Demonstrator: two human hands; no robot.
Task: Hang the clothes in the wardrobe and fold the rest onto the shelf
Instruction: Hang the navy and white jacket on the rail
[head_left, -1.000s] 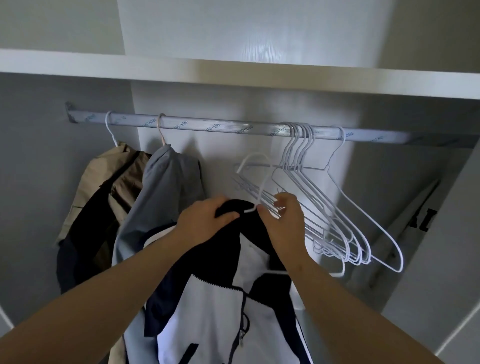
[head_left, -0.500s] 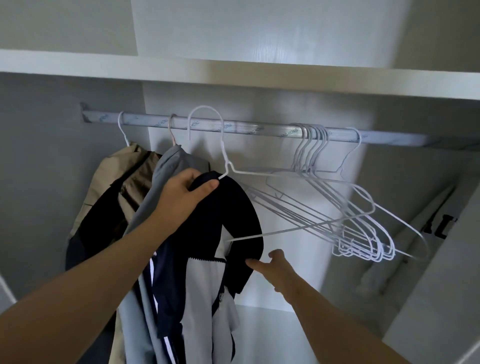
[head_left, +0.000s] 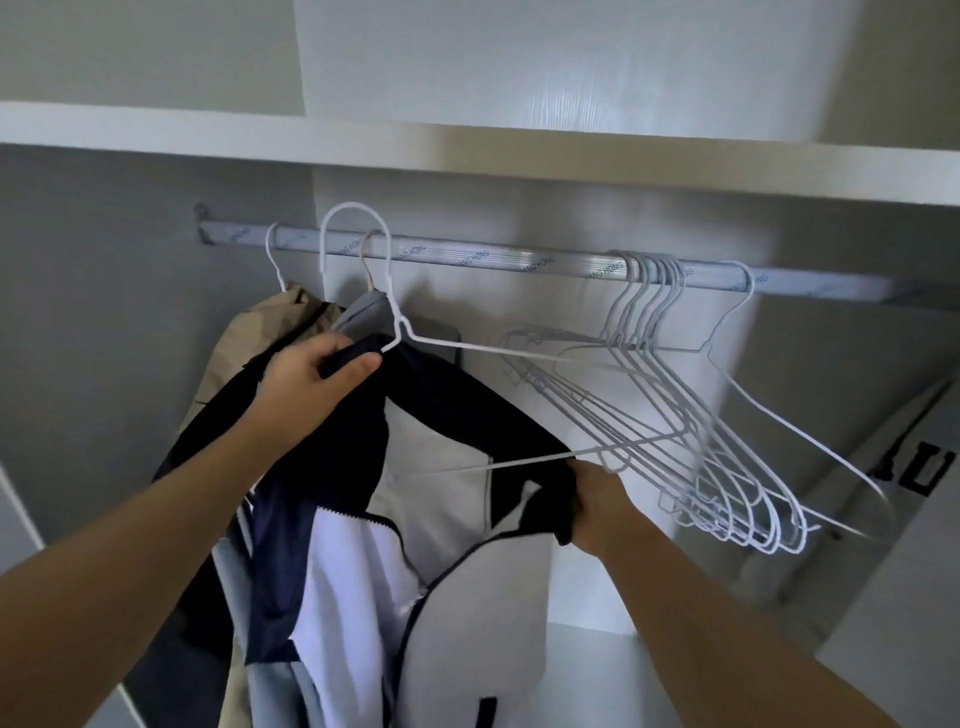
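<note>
- Nearest, the right hand (head_left: 602, 506) curls its fingers round the dark shoulder of the navy-and-white jacket (head_left: 431, 467).
- Higher up, the left hand (head_left: 317, 379) pinches the jacket's collar at the neck of the white wire hanger (head_left: 467, 345).
- The hanger's hook rises at the rail (head_left: 519, 260); I cannot tell if it is over it.
- Behind, a tan coat (head_left: 249, 338) and a grey garment (head_left: 363, 317) hang on the left, and the empty hangers (head_left: 649, 322) bunch on the right.

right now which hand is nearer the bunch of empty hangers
Right. The right hand grips the jacket right beside the empty hangers; the left hand grips its collar well to their left.
</note>
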